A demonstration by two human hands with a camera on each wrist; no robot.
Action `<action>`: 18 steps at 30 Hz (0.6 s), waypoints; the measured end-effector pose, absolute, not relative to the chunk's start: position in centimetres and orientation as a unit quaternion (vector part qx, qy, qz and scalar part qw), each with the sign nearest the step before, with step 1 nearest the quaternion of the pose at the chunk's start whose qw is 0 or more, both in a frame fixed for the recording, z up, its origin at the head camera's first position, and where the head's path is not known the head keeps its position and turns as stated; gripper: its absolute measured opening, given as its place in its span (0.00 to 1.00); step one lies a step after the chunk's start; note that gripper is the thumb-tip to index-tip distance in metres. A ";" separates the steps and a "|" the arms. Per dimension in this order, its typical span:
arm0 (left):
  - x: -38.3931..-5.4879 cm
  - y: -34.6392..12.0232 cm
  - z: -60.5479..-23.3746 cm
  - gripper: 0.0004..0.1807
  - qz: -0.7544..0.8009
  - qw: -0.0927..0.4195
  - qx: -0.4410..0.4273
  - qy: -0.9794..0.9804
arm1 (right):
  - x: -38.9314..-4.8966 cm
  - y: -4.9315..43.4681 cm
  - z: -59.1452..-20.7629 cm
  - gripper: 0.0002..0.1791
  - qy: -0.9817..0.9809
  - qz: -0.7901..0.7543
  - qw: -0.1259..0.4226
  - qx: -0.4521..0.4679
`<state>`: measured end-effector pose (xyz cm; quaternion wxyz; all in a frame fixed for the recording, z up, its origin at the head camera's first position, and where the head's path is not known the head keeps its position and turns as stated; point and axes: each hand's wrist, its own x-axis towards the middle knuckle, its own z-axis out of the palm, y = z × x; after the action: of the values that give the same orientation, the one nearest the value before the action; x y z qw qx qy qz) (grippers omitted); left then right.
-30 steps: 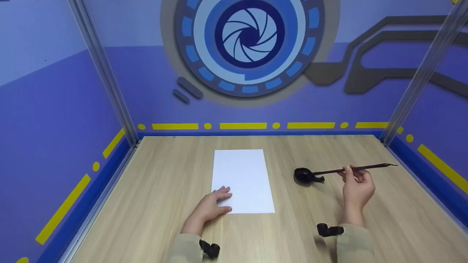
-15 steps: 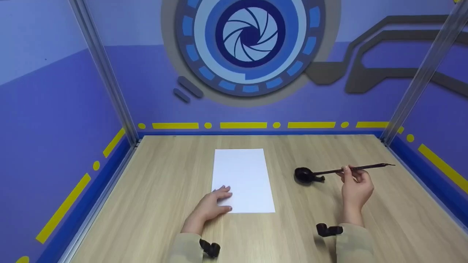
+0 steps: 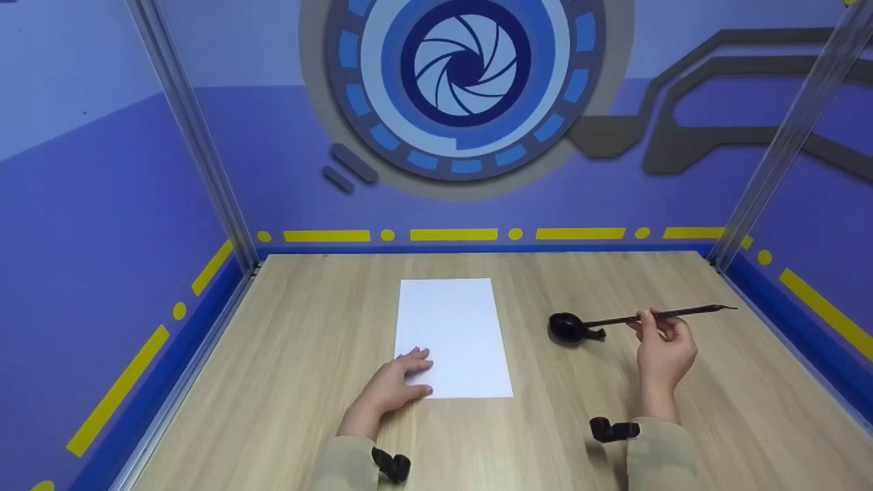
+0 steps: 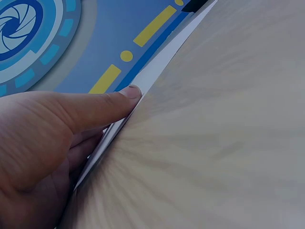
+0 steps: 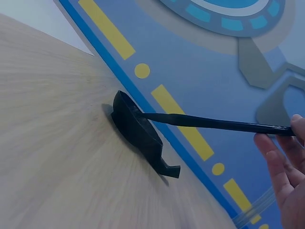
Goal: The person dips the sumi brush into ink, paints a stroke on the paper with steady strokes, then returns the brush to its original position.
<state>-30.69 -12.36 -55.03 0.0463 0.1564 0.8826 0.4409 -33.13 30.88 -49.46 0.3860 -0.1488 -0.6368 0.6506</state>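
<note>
A slim dark writing brush (image 3: 696, 311) is pinched between thumb and fingers of my right hand (image 3: 665, 351). Its dark tip (image 5: 155, 117) reaches into a small black ink dish (image 5: 136, 124) with a short bent handle. In the head view that ink dish (image 3: 565, 329) stands on the table, right of the paper. My left hand (image 3: 392, 387) rests on the lower left part of a white sheet of paper (image 3: 453, 320), fingers spread. The left wrist view has the left thumb (image 4: 105, 107) lying on the edge of the paper (image 4: 159, 64).
The wooden table (image 3: 293, 341) meets a blue printed back wall (image 3: 273, 170) with yellow dashes. Metal posts (image 3: 198, 136) mark the corners. Black wrist mounts (image 3: 392, 465) stick out from both sleeves.
My right hand has shifted very slightly to the left with the brush, its tip staying at the ink dish. The left hand and the paper have not moved.
</note>
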 end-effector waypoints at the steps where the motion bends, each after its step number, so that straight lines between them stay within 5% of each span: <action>1: -30.7 -12.4 -55.0 0.28 0.439 0.045 0.157 0.883 | -33.2 30.9 -49.5 0.08 -0.636 0.650 0.387 -0.151; 18: -30.7 -12.3 -55.1 0.28 0.430 0.037 0.162 0.888 | -33.5 31.0 -48.8 0.04 -0.584 0.687 0.409 -0.140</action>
<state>-30.69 -12.32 -55.07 0.0368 0.1615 0.8877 0.4297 -33.48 30.99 -48.84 0.4094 -0.1396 -0.5842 0.6867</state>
